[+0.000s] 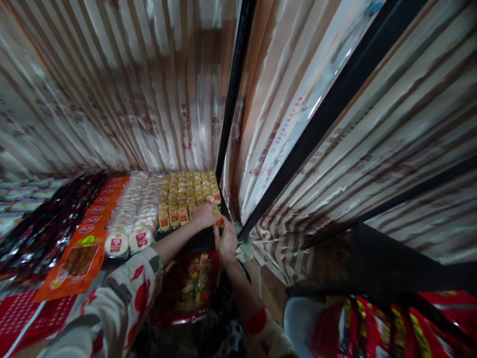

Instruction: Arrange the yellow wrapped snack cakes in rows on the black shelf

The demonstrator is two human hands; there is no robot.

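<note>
Small yellow wrapped cakes [182, 191] with red labels stand in tight rows at the right end of the display. My left hand [204, 216] reaches over the front right of these rows, its fingers curled around one wrapped cake [219, 222]. Pinching the same cake from the right side is my right hand [226, 242]. Below my forearms, an open red bag [160, 315] holds several more yellow wrapped cakes [189, 287]. Part of the held cake is hidden by my fingers.
Left of the cakes lie white round packaged pastries [141, 239], an orange packet [80, 258], and dark shiny packets [52, 231]. Pleated curtains [149, 89] hang behind. A black post [298, 149] rises near my right hand. Red packets [376, 323] sit lower right.
</note>
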